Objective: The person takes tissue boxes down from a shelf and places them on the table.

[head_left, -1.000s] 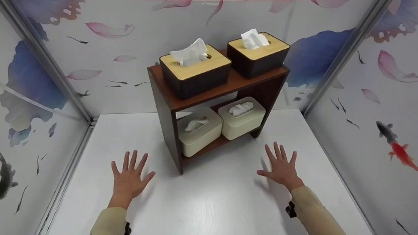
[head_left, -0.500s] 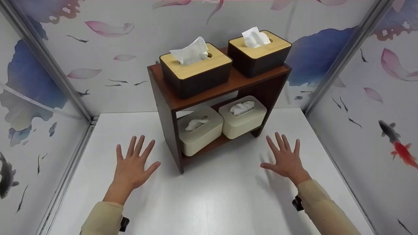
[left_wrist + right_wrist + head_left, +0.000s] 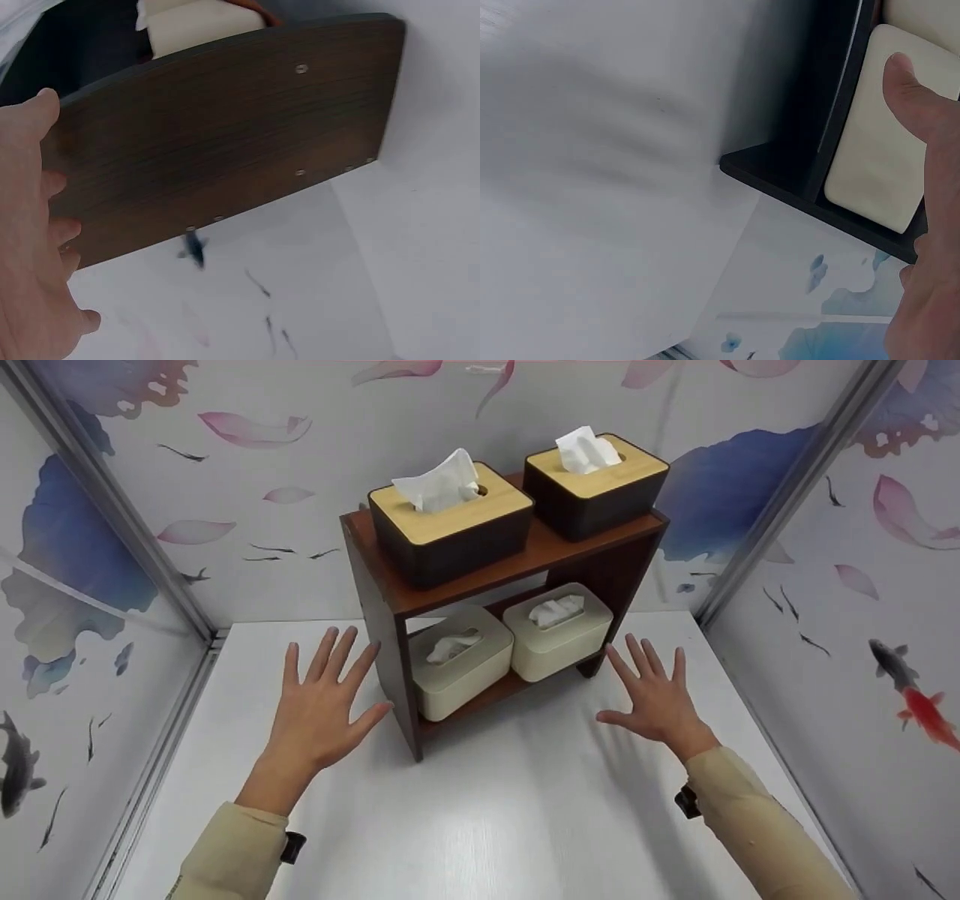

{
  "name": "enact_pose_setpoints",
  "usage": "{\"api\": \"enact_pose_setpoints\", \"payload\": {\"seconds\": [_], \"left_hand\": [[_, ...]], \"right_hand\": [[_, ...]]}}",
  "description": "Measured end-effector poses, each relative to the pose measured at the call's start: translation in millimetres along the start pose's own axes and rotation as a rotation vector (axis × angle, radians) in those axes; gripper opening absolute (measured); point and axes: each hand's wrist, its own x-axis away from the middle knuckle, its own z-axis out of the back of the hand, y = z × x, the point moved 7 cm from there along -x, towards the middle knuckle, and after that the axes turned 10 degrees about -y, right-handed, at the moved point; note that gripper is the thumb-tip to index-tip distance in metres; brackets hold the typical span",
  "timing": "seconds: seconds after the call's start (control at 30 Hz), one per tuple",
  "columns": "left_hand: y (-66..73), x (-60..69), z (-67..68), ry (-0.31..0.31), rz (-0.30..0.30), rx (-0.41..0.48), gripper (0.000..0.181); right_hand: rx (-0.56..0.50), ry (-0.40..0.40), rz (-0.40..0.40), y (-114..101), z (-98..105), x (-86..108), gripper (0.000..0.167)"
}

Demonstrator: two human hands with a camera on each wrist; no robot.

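A brown two-level shelf (image 3: pixel 397 600) stands at an angle. On its top are two black tissue boxes with wooden lids, the left one (image 3: pixel 457 544) and the right one (image 3: pixel 600 502). Two cream tissue boxes, left (image 3: pixel 465 675) and right (image 3: pixel 559 645), sit on the lower board. The left hand (image 3: pixel 319 716), fingers spread, hovers beside the shelf's left side panel (image 3: pixel 225 135), holding nothing. To the right of the shelf the right hand (image 3: pixel 660 709) is also spread and empty; in the right wrist view its thumb overlaps a cream box (image 3: pixel 877 142). Contact cannot be told.
A white tabletop (image 3: pixel 480 825) lies under the shelf and hands. Printed panels with petals and fish rise behind and at both sides, the back one (image 3: pixel 262 577) close behind the shelf. Metal frame strips (image 3: pixel 795 487) run along the corners.
Both hands have moved forward, the left also a little to the right, nearer the shelf's sides. Their fingers stay spread. The shelf and the boxes have not moved.
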Motion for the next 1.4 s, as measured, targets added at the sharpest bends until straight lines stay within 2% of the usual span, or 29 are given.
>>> {"api": "enact_pose_setpoints", "payload": {"seconds": [0.1, 0.23, 0.33, 0.4, 0.63, 0.83, 1.07, 1.2, 1.4], "left_hand": [[2.9, -2.0, 17.7, 0.066, 0.001, 0.014, 0.08], [9.1, -3.8, 41.1, 0.201, -0.014, 0.058, 0.081], [16.2, -5.2, 54.3, 0.295, -0.041, 0.079, 0.08], [21.4, -6.6, 60.1, 0.332, -0.053, 0.074, 0.079], [38.5, -14.2, 70.8, 0.393, -0.091, 0.025, 0.073], [47.7, -19.8, 73.1, 0.422, -0.108, -0.01, 0.069], [55.1, -26.2, 74.1, 0.435, -0.061, -0.023, 0.064], [58.7, -26.7, 80.2, 0.484, -0.041, -0.051, 0.059], [62.8, -28.5, 88.9, 0.561, -0.019, -0.092, 0.05]], "right_hand": [[-0.002, 0.0, 0.005, 0, 11, -4.5, 0.106], [-0.01, 0.006, 0.016, 0, 28, -9.4, 0.106], [-0.024, 0.013, 0.028, 0, 40, -12.9, 0.106], [-0.031, 0.016, 0.03, 1, 47, -15.6, 0.106], [-0.021, 0.032, 0.015, 7, 72, -24.6, 0.108], [-0.026, 0.035, -0.001, 13, 89, -29.6, 0.111], [-0.047, 0.008, -0.03, 20, 101, -32.5, 0.11], [-0.067, -0.012, -0.041, 24, 105, -33.5, 0.11], [-0.079, 0.003, -0.051, 28, 114, -33.5, 0.111]]}}
